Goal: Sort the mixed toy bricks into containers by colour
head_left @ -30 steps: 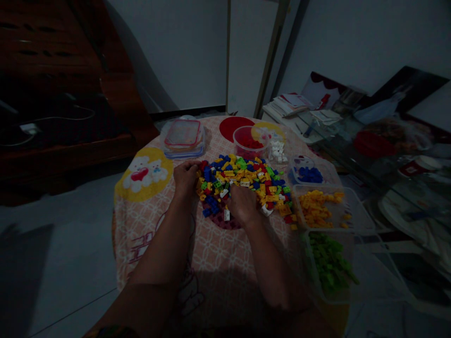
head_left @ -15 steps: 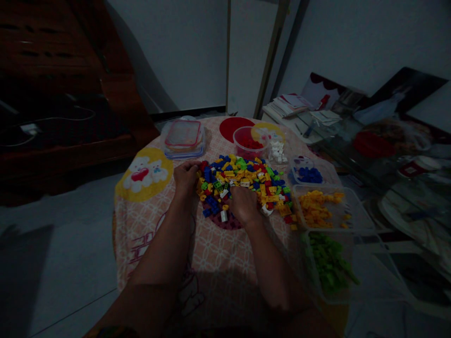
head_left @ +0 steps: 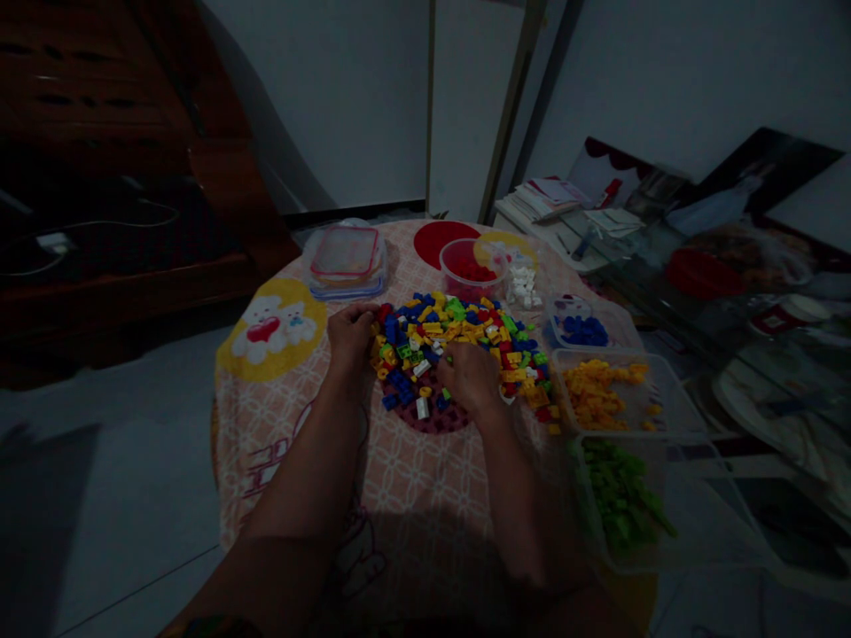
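A heap of mixed toy building bricks point(head_left: 435, 330), in yellow, blue, red, green and white, covers most of a dark red openwork mat point(head_left: 435, 422). At the heap's left edge rests my left hand point(head_left: 351, 335), fingers curled in; whatever they hold is hidden. My right hand point(head_left: 471, 377) is over the front middle of the heap with its fingers drawn together. A bit of green shows by those fingertips, but I cannot tell whether it is gripped. Just left of this hand, a white brick point(head_left: 423, 408) stands on the mat.
Along the right lie clear boxes of green bricks point(head_left: 618, 496), yellow bricks point(head_left: 591, 394) and blue bricks point(head_left: 581, 330). Behind the heap are a round tub point(head_left: 473, 288) with red bricks, white bricks point(head_left: 525, 288), a red disc point(head_left: 442, 241) and stacked lidded containers point(head_left: 346, 261).
My right hand has shifted slightly to the right, baring more of the mat and a few small bricks on it. My left hand stays at the heap's left edge.
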`<state>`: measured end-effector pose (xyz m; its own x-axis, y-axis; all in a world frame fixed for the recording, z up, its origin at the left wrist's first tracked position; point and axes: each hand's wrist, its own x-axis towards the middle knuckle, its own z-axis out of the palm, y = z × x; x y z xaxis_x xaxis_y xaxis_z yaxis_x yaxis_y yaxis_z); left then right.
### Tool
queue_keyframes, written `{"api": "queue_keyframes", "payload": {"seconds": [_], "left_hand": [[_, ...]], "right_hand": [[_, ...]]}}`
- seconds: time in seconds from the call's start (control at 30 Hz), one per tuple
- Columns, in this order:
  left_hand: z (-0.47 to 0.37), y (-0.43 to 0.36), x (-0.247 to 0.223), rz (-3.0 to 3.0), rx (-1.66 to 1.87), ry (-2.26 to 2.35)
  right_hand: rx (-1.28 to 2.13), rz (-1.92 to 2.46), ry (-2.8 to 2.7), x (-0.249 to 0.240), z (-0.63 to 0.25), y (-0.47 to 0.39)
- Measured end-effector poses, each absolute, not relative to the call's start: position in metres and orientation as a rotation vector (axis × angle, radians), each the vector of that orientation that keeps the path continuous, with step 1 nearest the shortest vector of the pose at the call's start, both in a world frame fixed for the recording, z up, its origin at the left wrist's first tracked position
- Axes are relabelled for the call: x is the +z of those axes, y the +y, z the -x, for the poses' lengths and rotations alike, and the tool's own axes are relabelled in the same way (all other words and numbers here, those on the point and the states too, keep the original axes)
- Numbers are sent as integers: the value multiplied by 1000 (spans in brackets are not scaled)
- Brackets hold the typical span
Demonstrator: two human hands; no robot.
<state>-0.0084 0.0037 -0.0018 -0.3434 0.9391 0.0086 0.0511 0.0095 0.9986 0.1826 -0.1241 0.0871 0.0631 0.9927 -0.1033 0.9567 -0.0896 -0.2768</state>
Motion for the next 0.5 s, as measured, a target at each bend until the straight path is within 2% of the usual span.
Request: {"api": "queue_keyframes", "payload": {"seconds": [0.2,0.37,0.5], "left_hand": [[10,9,-8,-1102,1431,1548],[9,11,-10,-1096,1443,1545],[11,9,-9,-1093,1444,1530]], "right_hand": [[459,1963,-1677,82,-206,-119],[684,1562,-1038,69,-242,-112],[464,1339,-525,60,-279,-109]]}}
